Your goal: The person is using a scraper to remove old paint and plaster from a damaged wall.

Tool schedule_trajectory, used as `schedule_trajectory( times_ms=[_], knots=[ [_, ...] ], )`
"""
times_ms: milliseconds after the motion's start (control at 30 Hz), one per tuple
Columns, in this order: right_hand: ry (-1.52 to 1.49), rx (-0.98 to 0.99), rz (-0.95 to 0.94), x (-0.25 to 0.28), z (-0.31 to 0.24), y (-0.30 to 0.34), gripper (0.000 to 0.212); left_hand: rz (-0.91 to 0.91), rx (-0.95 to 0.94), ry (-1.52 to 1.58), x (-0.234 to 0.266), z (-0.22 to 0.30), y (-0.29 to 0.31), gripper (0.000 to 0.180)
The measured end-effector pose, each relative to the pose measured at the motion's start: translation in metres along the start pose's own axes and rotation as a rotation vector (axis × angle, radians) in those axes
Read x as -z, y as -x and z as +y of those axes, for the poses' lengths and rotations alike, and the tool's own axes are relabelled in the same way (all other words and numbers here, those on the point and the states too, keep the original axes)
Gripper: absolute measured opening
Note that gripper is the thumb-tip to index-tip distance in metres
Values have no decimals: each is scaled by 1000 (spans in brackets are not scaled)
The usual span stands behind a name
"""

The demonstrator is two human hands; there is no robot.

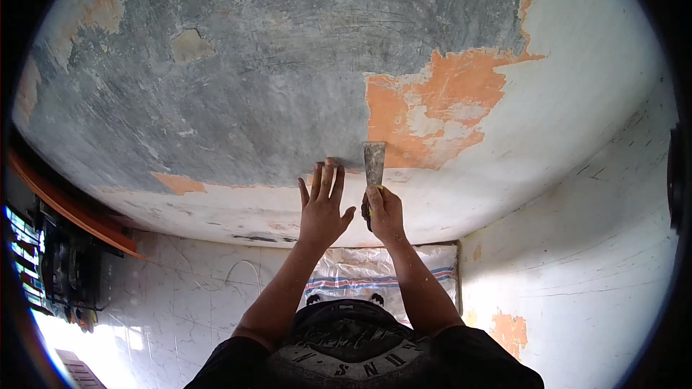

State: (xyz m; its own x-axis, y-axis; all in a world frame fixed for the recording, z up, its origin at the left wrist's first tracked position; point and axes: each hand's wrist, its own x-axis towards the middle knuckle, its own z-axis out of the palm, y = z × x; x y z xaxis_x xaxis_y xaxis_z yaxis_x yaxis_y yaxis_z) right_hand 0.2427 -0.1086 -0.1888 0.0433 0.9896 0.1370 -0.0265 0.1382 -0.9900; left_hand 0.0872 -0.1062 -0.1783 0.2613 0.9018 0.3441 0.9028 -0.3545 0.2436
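Note:
A putty knife [374, 161] with a flat, stained metal blade is gripped in my right hand [383, 210]. The blade points up the wall, its edge at the lower left of an orange paint patch [404, 119], where the orange borders bare grey plaster [252, 86]. My left hand [324, 202] rests with fingers spread against the wall, fingertips on the lower edge of the grey area. White paint [533, 144] covers the wall to the right and below. My right fingers wrap the knife's handle and hide most of it.
A side wall [591, 187] with scratches and an orange patch [509, 333] meets this wall on the right. On the floor lies a striped plastic sheet [425, 274] by my feet, with marbled tiles [180, 281] to the left. An orange-brown curved edge [72, 205] stands at the far left.

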Motion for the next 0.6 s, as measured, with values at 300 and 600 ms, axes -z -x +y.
schedule_trajectory(
  times_ms=[300, 600],
  knots=[
    [-73, -189, 22, -3, 38, 24, 38, 8, -3, 1, -2, 1, 0, 95],
    [-134, -284, 10, 1, 48, 34, 39, 18, -8, 15, -2, 3, -1, 95]
  ],
)
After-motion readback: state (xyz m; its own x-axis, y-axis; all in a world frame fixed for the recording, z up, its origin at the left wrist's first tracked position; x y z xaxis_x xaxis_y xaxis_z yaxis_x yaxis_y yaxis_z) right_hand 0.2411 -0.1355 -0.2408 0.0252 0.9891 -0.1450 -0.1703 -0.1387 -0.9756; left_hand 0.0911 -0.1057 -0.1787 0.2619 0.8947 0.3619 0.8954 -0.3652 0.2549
